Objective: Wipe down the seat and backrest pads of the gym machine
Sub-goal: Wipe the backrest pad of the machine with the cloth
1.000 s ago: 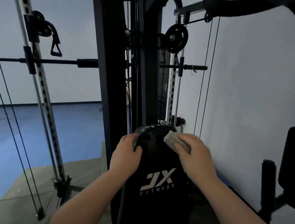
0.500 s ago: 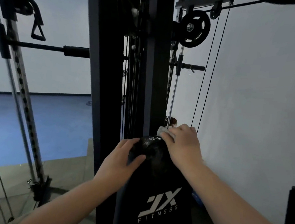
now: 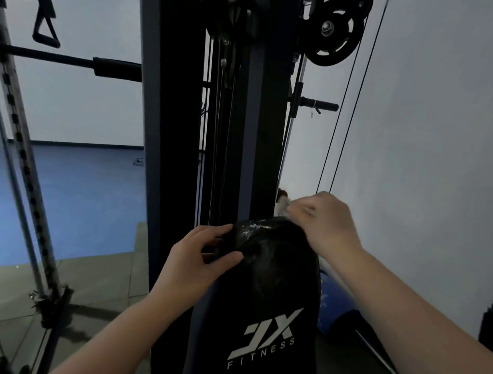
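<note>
With the left hand (image 3: pixel 200 260) clamped on the backrest pad (image 3: pixel 262 301)'s top left edge and the right hand (image 3: pixel 325 220) closed on a pale cloth (image 3: pixel 283 205) at its top right corner, the cloth risks snagging the nearby cables (image 3: pixel 341 129).

- My right hand (image 3: pixel 327 223) is motion-blurred; its fingers cannot be told apart.
- The cloth (image 3: pixel 283 204) is mostly hidden under that hand; only a pale corner shows, so I cannot tell how my grip closes on it.
- My left hand (image 3: pixel 195 263) covers the upper left edge of the backrest pad (image 3: pixel 265 293).
- The pad's lower end is cut off by the bottom edge.
- The pulley wheel (image 3: pixel 331 33) and cables (image 3: pixel 348 112) run out of view at the top.
- A small brown thing (image 3: pixel 282 193) behind the cloth is too small to identify.
</note>
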`<action>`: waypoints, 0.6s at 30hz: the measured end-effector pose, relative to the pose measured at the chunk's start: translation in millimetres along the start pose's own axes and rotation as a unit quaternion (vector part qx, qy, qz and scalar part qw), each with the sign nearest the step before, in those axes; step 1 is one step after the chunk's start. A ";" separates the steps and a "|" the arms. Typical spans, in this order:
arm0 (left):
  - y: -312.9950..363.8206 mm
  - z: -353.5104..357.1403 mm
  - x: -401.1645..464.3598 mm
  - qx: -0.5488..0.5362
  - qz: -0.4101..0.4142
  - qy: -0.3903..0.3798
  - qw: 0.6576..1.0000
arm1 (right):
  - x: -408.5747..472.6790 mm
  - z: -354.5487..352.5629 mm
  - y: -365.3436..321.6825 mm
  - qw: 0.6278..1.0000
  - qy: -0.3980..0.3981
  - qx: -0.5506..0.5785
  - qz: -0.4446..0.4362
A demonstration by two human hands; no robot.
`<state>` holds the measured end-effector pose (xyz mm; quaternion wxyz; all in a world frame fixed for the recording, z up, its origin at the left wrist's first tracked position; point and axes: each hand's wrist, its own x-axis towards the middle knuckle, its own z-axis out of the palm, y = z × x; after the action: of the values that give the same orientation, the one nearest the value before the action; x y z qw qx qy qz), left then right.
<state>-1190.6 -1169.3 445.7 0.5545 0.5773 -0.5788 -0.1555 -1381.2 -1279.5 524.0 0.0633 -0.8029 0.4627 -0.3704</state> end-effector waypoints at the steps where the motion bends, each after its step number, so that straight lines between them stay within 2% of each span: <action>1: -0.7 0.1 -0.5 -0.012 -0.002 0.000 1.000 | -1.1 5.6 -9.6 1.000 -0.001 -0.013 -0.007; 5: -0.9 -0.9 1.3 -0.078 -0.031 0.027 0.996 | -9.5 31.9 -41.5 0.997 0.015 -0.043 -0.058; 8: -0.1 -3.6 3.7 -0.151 -0.066 0.029 0.986 | -13.6 30.8 -53.7 0.991 -0.033 -0.004 -0.127; 11: 1.9 -5.5 2.6 -0.163 -0.065 -0.006 0.984 | -3.9 6.1 -32.6 0.997 -0.023 0.010 -0.078; 14: 1.8 -7.9 4.4 -0.168 -0.076 -0.016 0.983 | -4.0 2.7 -16.7 0.999 -0.008 -0.035 0.004; 16: 3.5 -11.0 7.9 -0.192 -0.097 -0.025 0.976 | -16.0 20.1 -35.4 0.998 0.020 -0.052 -0.018; 18: 3.0 -15.1 11.9 -0.207 -0.126 -0.035 0.970 | -34.0 42.1 -60.8 0.993 0.058 -0.053 -0.093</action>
<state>-1176.4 -1171.6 458.7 0.6174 0.5126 -0.4755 -0.3606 -1321.5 -1228.5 502.6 -0.0411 -0.8217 0.4083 -0.3955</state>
